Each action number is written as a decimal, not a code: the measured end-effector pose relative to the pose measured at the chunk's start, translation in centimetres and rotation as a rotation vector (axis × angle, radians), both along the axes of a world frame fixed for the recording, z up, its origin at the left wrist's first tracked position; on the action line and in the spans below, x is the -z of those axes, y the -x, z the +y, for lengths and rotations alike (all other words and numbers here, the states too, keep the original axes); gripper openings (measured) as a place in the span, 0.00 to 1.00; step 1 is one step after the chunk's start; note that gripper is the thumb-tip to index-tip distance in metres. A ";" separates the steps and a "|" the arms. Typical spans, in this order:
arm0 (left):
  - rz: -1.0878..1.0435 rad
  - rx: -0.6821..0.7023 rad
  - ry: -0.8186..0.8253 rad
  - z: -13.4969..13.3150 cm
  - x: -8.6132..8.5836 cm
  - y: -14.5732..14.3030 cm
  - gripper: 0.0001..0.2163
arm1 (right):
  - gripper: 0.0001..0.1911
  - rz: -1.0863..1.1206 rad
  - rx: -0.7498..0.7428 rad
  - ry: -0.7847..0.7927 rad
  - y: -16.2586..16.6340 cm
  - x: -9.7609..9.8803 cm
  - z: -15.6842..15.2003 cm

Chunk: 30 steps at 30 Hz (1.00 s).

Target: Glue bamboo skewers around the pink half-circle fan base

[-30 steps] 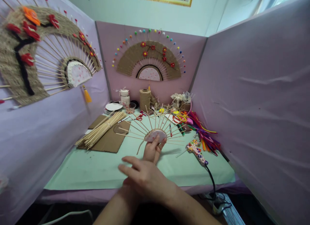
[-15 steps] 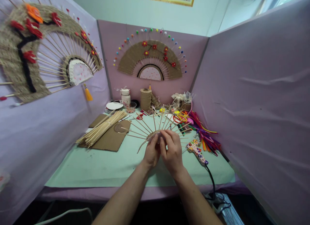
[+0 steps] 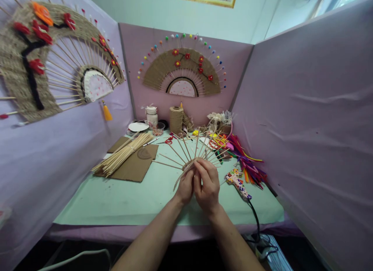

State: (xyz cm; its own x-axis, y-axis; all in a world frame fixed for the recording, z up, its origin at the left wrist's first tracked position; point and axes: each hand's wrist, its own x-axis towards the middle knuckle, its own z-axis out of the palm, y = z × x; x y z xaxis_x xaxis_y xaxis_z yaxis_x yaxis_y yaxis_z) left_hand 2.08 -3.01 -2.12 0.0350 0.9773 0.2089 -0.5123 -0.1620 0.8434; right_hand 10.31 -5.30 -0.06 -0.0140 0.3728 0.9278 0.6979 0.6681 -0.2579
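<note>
Close together over the table's middle, my left hand (image 3: 185, 186) and my right hand (image 3: 207, 184) both grip a half-round fan frame (image 3: 189, 162) at its base. Thin wooden sticks (image 3: 171, 159) spread outward from it like rays. A loose strand of twine (image 3: 177, 180) hangs down on the left side of the frame. Fingers of both hands are closed and nearly meet, and they hide most of the frame's centre. To the right of my hands lies a flower-patterned glue gun (image 3: 239, 185), its cord running off the table edge.
Bundled sticks (image 3: 125, 154) rest on cardboard (image 3: 136, 172) at left. Behind stand a twine spool (image 3: 176, 121), a white bottle (image 3: 152, 116) and a clear bowl (image 3: 158, 128). Red scissors (image 3: 169, 140) lie mid-table. Coloured pipe cleaners (image 3: 252, 168) are at right. Finished fans (image 3: 182, 65) hang on partitions.
The fan frame has shifted slightly right and tilted in my hands, its left sticks swinging rightward. My right fingers have moved closer over the frame's edge.
</note>
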 end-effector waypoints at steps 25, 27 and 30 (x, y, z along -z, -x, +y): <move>-0.096 0.091 0.103 -1.3 -2.6 0.3 0.09 | 0.22 -0.006 -0.010 -0.068 -0.6 -0.1 -0.3; -0.133 0.093 0.128 -1.5 -2.7 0.1 0.09 | 0.21 -0.007 -0.006 -0.070 -0.6 -0.2 -0.3; -0.154 0.070 0.141 -1.7 -3.0 -0.1 0.10 | 0.20 0.008 0.010 -0.066 -0.6 -0.3 -0.4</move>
